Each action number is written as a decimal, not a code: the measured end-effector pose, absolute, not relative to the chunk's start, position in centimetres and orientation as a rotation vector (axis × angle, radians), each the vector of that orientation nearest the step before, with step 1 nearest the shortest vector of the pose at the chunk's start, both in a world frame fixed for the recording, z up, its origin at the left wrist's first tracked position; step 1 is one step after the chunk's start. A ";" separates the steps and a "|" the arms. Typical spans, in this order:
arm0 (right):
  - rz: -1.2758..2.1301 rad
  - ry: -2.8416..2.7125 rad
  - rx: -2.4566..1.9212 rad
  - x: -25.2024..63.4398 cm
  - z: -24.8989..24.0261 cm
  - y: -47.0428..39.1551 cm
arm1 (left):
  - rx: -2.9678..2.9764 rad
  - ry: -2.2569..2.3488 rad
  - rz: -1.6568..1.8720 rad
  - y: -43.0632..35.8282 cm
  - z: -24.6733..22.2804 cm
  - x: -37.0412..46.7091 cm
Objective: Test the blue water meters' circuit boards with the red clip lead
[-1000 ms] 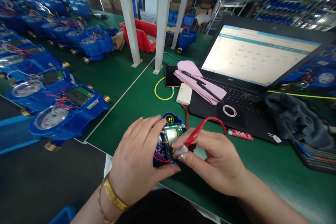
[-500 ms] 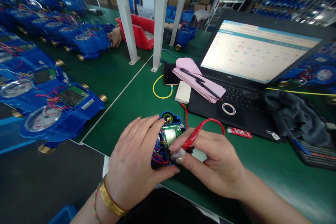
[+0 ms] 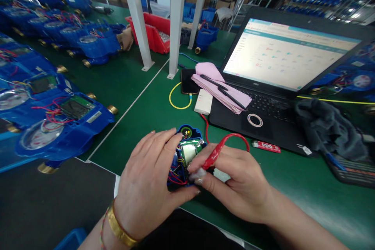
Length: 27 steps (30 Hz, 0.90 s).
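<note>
A small blue meter housing [image 3: 191, 129] with a green circuit board, a pale display and coloured wires stands at the front edge of the bench. Wrapped round its left side is my left hand [image 3: 150, 172], closed, thumb along the near edge. My right hand [image 3: 234, 181] pinches the whitish end of a red cable [image 3: 215, 154] between thumb and forefinger. That end is pressed against the board's lower right; the exact contact is hidden by my fingers. The cable loops back to a white box [image 3: 203, 102] beyond the housing.
A laptop [image 3: 234, 121] stands at right, with pink papers [image 3: 215, 86] and a pen on it. A grey cloth [image 3: 331, 127] lies right of it. Large blue meters [image 3: 67, 123] line the left side. White posts [image 3: 175, 27] and a red bin [image 3: 155, 33] stand behind.
The view has shifted slightly, so the bench items sit a little further left and higher. Both hands keep the same hold on the housing and cable end.
</note>
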State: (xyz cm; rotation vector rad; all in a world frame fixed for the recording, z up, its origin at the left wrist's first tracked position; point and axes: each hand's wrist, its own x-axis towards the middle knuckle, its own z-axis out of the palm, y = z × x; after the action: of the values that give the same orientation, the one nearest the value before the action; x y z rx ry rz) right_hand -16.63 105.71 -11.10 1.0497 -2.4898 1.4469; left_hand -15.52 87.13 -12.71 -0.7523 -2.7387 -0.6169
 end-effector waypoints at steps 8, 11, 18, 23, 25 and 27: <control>1.429 -2.454 1.081 -16.6 -11.3 105.7 | -0.751 -2.731 -0.653 87.2 -12.8 -15.6; 1.405 -2.446 1.091 -16.6 -11.5 105.7 | -0.744 -2.735 -0.660 87.2 -12.7 -15.6; 1.371 -2.451 1.122 -16.4 -11.8 105.8 | -0.782 -2.713 -0.604 87.0 -12.8 -15.5; 1.360 -2.428 1.142 -16.3 -12.0 105.8 | -0.801 -2.679 -0.550 86.9 -12.9 -15.8; 1.360 -2.427 1.142 -16.3 -12.1 105.8 | -0.810 -2.681 -0.549 86.9 -12.9 -15.8; 1.367 -2.424 1.140 -16.3 -12.1 105.8 | -0.812 -2.692 -0.553 87.0 -12.8 -15.9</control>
State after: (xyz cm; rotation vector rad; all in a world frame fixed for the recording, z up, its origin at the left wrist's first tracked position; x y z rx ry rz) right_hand -16.27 105.81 -12.15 1.1404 -2.4239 1.3674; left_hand -15.87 86.99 -12.83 -0.8122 -2.6916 -0.5532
